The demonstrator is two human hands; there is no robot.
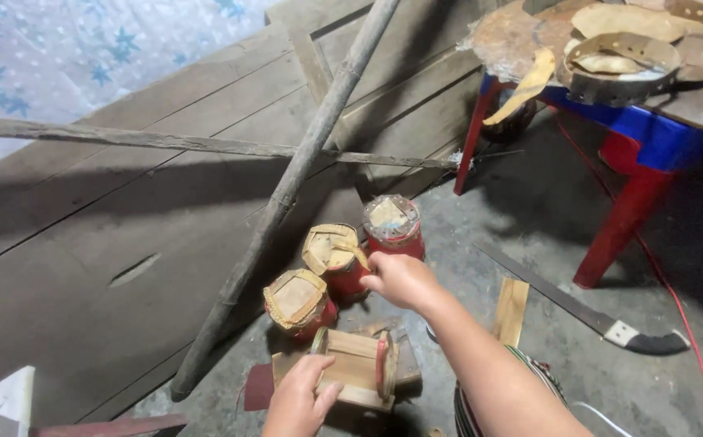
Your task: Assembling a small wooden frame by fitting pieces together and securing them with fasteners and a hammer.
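Concrete floor [529, 243], plank wall [125, 218] — left hand [299, 396] fingers gripping wooden frame [355, 368], right hand [400, 279] fingers pinching drum [335, 255].

Left hand [299, 396] low, fingers curled, right hand [400, 279] reaching forward, forearm extended

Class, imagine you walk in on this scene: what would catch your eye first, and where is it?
Three small red drums with tan tops stand on the floor by the wooden wall; the right hand touches the middle one. Below them, the left hand rests on a small wooden frame. A long blade lies on the floor near the red-legged table.
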